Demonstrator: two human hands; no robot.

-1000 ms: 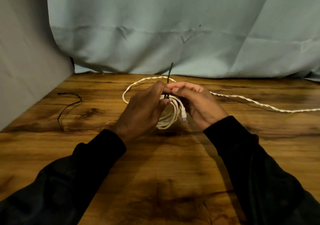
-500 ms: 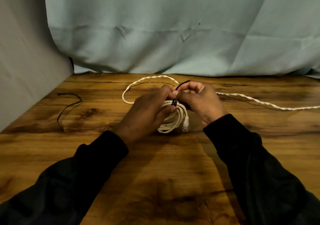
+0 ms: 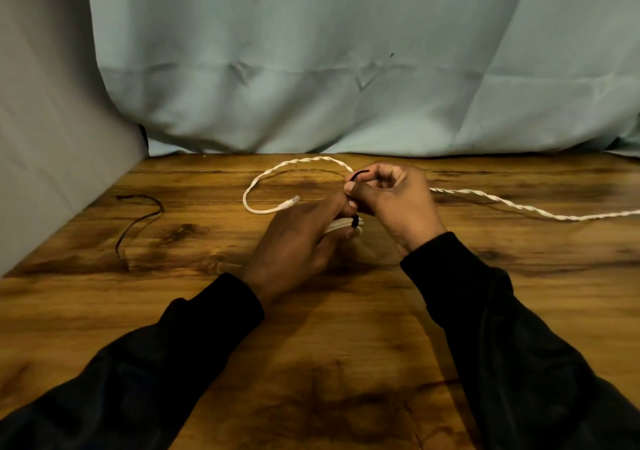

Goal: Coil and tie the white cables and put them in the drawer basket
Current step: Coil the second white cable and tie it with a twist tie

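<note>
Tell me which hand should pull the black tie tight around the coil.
Right. The right hand already pinches the free end of the black tie, while the left hand holds the coil, so it is best left steadying.

Single head-worn wide-angle view, looking forward and down across the wooden table (image 3: pixel 346 363) toward the draped cloth backdrop (image 3: pixel 346 69). Close range: both forearms enter from the lower frame corners, hands at centre.
</note>
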